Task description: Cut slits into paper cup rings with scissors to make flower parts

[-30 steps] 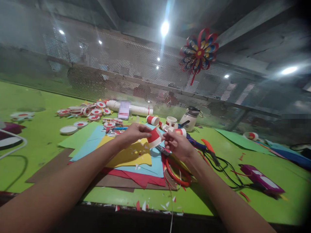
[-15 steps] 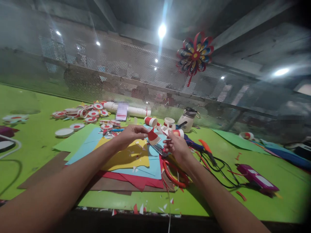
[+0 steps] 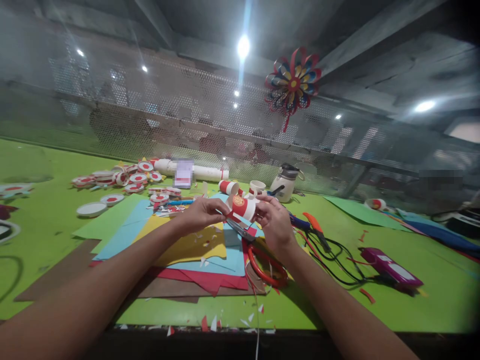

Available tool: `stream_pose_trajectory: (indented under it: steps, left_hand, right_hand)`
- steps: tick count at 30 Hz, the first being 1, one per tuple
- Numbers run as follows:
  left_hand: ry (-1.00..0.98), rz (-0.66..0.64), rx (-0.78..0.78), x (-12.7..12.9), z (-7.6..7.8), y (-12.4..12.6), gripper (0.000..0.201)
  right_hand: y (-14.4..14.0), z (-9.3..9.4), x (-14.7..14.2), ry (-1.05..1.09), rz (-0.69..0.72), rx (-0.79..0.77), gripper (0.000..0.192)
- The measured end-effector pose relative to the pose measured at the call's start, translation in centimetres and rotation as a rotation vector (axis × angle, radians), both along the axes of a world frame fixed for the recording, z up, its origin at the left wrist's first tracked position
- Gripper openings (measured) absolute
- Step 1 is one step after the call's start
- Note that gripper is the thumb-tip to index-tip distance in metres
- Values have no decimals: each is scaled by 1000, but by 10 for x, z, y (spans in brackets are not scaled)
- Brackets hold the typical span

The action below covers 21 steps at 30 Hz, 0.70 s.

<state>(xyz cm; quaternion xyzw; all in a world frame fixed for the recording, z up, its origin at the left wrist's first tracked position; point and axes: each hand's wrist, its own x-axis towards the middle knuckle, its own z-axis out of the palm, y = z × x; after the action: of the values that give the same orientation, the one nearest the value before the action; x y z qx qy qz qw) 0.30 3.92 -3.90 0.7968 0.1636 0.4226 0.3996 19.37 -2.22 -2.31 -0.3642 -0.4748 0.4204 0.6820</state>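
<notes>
A red and white paper cup [image 3: 243, 206] with a yellow emblem is held up on its side between my hands, its left part appearing cut. My left hand [image 3: 205, 214] pinches the left edge with thumb and fingertips. On the other side my right hand [image 3: 276, 222] has its fingers closed around the cup's right end, partly hiding it. Below the cup lie scissors with red handles [image 3: 264, 267], blades pointing up and left. Under them are stacked coloured sheets, the yellow sheet [image 3: 187, 245] on top, sprinkled with paper scraps.
Cup-made discs [image 3: 138, 178] pile up at the back left, before a white roll [image 3: 210, 173]. A jug [image 3: 284, 182] stands behind my right hand. To the right lie a glue gun [image 3: 317, 230], cables and a purple box [image 3: 392, 267]. A paper pinwheel [image 3: 294, 84] hangs above.
My hands have come together on the paper cup, which has turned so its emblem faces me. The separate red and white flap by my left fingers no longer shows. The view has shifted slightly.
</notes>
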Motion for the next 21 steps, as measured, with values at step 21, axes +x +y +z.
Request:
stream_pose_trajectory:
  steps: [21]
  left_hand:
    - [-59, 337, -121, 1, 28, -24, 22]
  right_hand:
    - [-8, -1, -9, -211, -55, 199, 34]
